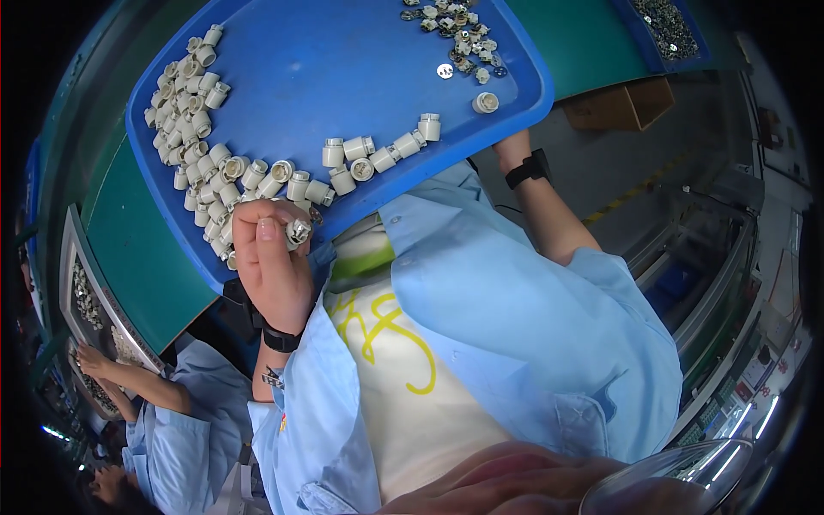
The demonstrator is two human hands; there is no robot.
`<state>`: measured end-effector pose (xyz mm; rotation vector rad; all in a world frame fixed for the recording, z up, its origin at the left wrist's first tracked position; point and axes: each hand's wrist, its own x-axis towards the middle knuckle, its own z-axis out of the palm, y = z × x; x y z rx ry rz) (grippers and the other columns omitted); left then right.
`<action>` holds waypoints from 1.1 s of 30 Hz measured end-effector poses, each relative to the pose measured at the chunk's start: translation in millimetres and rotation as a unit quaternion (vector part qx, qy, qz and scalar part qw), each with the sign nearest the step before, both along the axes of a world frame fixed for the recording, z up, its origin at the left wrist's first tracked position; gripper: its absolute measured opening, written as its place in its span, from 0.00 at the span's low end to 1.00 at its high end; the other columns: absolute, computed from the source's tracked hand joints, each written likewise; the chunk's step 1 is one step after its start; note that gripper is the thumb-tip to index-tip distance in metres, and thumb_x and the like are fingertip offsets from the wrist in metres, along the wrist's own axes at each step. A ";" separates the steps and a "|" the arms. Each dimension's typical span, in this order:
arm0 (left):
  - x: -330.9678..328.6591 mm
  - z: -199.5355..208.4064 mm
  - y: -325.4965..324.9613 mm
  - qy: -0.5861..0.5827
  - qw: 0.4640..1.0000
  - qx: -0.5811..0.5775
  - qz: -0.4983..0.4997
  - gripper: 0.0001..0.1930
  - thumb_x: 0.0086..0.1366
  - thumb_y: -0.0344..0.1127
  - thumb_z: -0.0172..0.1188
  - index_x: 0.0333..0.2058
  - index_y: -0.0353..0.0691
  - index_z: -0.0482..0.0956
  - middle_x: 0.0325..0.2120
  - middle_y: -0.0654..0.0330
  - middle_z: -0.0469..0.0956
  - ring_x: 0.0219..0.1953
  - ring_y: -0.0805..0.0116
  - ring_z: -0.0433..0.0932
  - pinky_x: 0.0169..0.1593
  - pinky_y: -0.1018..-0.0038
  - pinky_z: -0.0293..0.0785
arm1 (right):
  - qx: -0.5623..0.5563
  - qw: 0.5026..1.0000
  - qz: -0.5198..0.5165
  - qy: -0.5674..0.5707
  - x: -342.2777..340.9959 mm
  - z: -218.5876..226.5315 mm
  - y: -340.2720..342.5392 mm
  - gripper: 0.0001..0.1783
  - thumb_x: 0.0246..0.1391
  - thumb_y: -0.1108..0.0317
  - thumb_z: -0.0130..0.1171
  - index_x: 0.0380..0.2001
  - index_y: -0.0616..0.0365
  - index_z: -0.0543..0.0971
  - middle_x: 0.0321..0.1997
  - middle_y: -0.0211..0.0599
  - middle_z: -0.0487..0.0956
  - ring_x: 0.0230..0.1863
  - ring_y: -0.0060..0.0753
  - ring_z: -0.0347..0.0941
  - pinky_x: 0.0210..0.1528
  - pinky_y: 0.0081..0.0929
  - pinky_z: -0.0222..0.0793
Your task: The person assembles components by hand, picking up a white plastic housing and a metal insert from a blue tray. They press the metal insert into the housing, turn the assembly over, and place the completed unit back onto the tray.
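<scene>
My left hand (273,253) is at the near left corner of a large blue tray (283,77). Its fingers are curled round a small white cylindrical fitting (298,233) with a metal end. Many similar cream fittings (184,116) lie heaped along the tray's left side, and a loose row of them (352,148) runs along the near edge. My right hand (512,148) is at the tray's near right edge, where the rim hides its fingers. Small metal-and-white pieces (463,39) lie scattered at the far right of the tray, with a single fitting (485,103) nearer.
The tray rests on a green tabletop (142,249). A smaller blue bin (669,30) of metal parts stands at the far right, above a cardboard box (622,107). At the lower left, another person's hands (94,365) are over a metal-edged tray (94,292) of parts.
</scene>
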<state>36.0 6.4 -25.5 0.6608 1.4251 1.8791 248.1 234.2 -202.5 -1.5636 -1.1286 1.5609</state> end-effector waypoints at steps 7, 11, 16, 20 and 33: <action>0.4 -0.3 1.2 0.000 1.000 0.009 -0.007 0.08 0.63 0.37 0.42 0.30 0.38 0.62 0.21 0.60 0.67 0.19 0.79 0.59 0.22 0.84 0.54 | 0.365 0.871 0.176 -0.279 29.2 -66.9 21.8 0.14 0.45 0.69 0.50 0.37 0.62 0.72 0.35 0.48 0.75 0.39 0.48 0.69 0.41 0.34 0.64; 0.5 -2.1 -1.9 0.000 1.000 0.001 0.000 0.08 0.63 0.37 0.42 0.30 0.38 0.62 0.22 0.60 0.68 0.19 0.79 0.59 0.22 0.84 0.54 | 0.339 0.824 0.247 -0.380 9.7 -3.1 -0.4 0.15 0.45 0.67 0.50 0.37 0.60 0.72 0.34 0.50 0.75 0.41 0.51 0.69 0.43 0.39 0.64; 0.8 -1.0 2.5 -0.001 1.000 -0.006 0.000 0.08 0.63 0.37 0.42 0.30 0.38 0.62 0.22 0.60 0.68 0.19 0.80 0.59 0.22 0.84 0.54 | 0.225 0.825 0.394 -0.338 17.6 -8.5 2.6 0.16 0.45 0.64 0.49 0.38 0.58 0.72 0.34 0.50 0.74 0.40 0.52 0.69 0.41 0.39 0.65; -1.2 -0.4 0.6 0.003 1.000 -0.003 0.004 0.08 0.63 0.36 0.42 0.31 0.38 0.63 0.23 0.60 0.69 0.19 0.80 0.59 0.22 0.84 0.55 | 0.227 0.816 0.440 -0.298 -2.4 30.1 -16.4 0.15 0.46 0.62 0.48 0.35 0.59 0.73 0.32 0.48 0.74 0.37 0.51 0.69 0.39 0.36 0.65; -0.8 4.6 -0.8 -0.072 0.996 0.044 -0.022 0.08 0.64 0.38 0.41 0.35 0.40 0.62 0.27 0.65 0.65 0.24 0.80 0.61 0.28 0.84 0.59 | 0.292 0.801 0.500 0.153 -35.5 215.4 -55.2 0.07 0.50 0.70 0.48 0.29 0.61 0.73 0.25 0.41 0.71 0.27 0.40 0.66 0.30 0.28 0.62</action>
